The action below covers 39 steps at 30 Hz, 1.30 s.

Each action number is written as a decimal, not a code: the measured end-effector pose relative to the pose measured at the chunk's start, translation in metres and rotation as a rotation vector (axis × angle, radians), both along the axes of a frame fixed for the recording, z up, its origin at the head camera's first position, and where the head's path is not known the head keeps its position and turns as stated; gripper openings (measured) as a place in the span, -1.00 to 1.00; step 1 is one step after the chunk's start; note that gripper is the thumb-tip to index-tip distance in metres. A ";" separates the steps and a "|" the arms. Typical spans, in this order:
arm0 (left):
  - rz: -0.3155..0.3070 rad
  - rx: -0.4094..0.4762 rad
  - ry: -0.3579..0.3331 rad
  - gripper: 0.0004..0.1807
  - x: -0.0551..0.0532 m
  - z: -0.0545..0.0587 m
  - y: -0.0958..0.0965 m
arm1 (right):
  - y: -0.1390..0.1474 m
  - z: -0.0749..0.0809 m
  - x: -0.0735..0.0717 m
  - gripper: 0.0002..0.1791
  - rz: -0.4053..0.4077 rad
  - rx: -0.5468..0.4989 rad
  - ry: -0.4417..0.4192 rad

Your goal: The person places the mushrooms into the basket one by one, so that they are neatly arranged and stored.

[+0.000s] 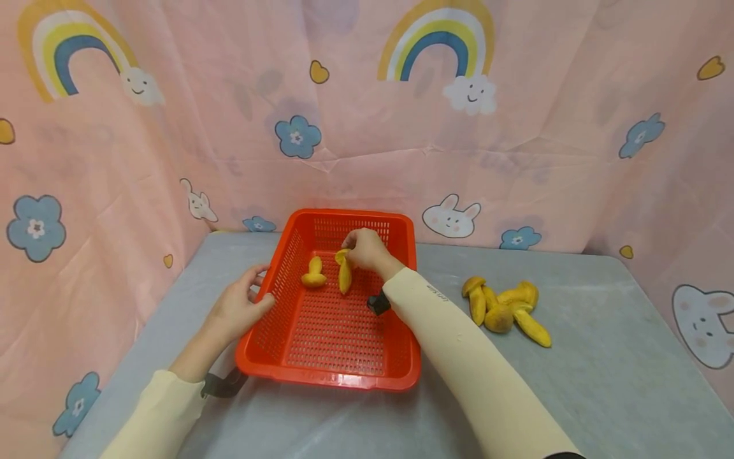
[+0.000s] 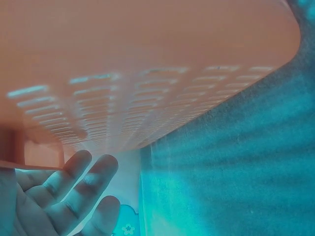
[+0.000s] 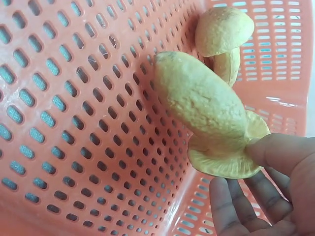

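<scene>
Yellow mushroom [image 1: 345,277] | long axis near-to-far, cap far, stem near | right hand [image 1: 368,250] pinches its cap | left hand [image 1: 236,311] spread

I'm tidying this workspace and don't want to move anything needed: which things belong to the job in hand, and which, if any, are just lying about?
In the job:
red perforated plastic basket
yellow thick-stemmed mushroom in the right hand
second yellow mushroom, inside the basket
probably the yellow mushroom cluster outside it

Just surroundings; nothing seems stray:
flat grey tabletop
pink printed cloth
</scene>
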<state>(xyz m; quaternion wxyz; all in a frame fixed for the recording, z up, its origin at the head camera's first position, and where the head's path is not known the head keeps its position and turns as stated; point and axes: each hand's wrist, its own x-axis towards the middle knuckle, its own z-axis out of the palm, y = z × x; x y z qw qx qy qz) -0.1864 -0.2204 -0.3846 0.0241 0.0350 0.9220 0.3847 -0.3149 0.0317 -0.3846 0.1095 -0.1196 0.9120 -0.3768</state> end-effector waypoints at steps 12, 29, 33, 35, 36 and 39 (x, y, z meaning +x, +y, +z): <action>0.001 -0.002 0.008 -0.36 0.000 0.000 0.000 | 0.001 -0.004 -0.003 -0.79 0.033 0.053 0.005; -0.002 0.008 0.008 -0.34 -0.001 -0.002 0.000 | 0.000 -0.006 -0.003 -0.83 0.060 0.138 0.003; -0.002 0.013 0.006 -0.35 -0.001 -0.002 0.000 | 0.000 -0.006 -0.003 -0.83 0.064 0.131 0.011; -0.002 0.012 0.006 -0.35 0.000 -0.001 0.000 | 0.001 -0.005 -0.004 -0.83 0.066 0.119 0.014; -0.003 0.011 0.007 -0.35 0.000 -0.001 0.000 | 0.001 -0.005 -0.004 -0.83 0.067 0.112 0.013; -0.005 0.009 0.012 -0.35 0.000 0.000 0.000 | 0.000 -0.004 -0.004 -0.81 0.068 0.078 -0.003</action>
